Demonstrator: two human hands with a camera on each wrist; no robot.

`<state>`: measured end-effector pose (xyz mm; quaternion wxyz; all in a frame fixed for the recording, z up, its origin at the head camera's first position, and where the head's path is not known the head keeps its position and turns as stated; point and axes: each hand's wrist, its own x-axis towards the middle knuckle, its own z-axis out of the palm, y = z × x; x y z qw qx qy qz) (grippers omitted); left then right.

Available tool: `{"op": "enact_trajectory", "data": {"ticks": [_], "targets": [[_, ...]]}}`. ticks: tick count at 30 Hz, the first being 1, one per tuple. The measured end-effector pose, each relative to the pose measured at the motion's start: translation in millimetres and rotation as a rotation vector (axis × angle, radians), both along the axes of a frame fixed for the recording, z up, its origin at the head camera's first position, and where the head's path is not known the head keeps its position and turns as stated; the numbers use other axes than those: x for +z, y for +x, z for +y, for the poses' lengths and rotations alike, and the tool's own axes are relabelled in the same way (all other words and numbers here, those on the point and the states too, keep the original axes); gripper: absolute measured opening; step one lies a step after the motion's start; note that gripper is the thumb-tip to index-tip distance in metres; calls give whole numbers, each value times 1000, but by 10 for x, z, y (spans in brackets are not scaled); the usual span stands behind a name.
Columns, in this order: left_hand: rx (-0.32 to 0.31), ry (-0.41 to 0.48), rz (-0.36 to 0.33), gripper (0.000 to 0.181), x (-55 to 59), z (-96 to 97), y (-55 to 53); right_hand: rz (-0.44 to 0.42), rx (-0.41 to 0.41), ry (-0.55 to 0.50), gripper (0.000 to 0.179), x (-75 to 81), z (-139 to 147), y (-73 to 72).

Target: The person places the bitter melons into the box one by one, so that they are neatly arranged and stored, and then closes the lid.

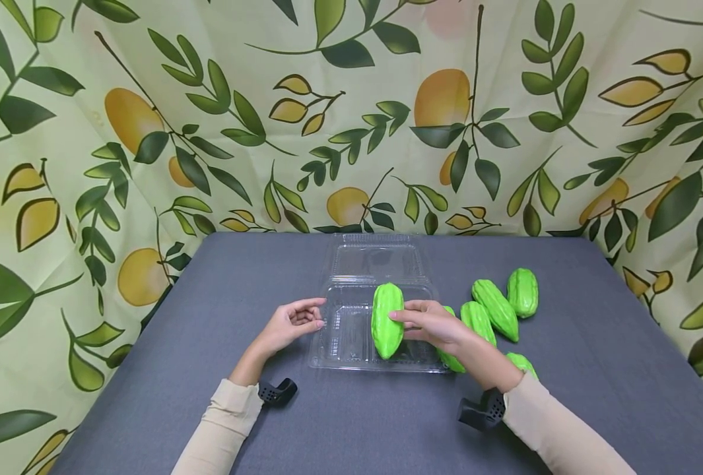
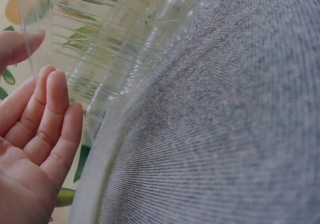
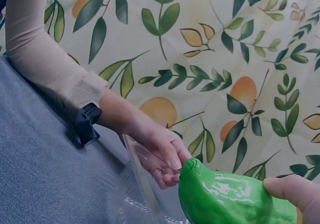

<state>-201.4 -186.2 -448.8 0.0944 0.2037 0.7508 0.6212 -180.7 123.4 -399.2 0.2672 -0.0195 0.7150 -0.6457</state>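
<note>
My right hand (image 1: 437, 324) pinches a bright green, ridged bitter melon (image 1: 385, 323) between thumb and fingers, upright above the clear plastic container (image 1: 351, 365). In the right wrist view the thumb (image 3: 292, 189) presses on the glossy side of this bitter melon (image 3: 225, 196). At the container's left edge is my left hand (image 1: 292, 323), its fingers loosely bent and holding nothing. The left wrist view shows these fingers (image 2: 57, 91) close by the container's clear wall (image 2: 100, 49); whether they touch it I cannot tell.
Several more bitter melons (image 1: 495, 309) lie on the grey cloth-covered table (image 1: 589, 369) to the right, some partly hidden by my right arm. The container's hinged lid (image 1: 377, 262) lies folded back. A leaf-and-fruit patterned curtain (image 1: 339, 119) stands behind the table.
</note>
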Motion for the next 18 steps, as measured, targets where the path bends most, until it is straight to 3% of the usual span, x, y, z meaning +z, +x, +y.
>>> {"op": "enact_trajectory", "data": {"ticks": [18], "targets": [[17,-13,4,51,20,11,30,-24,-23,-31,63,-156,-327,-105]]}}
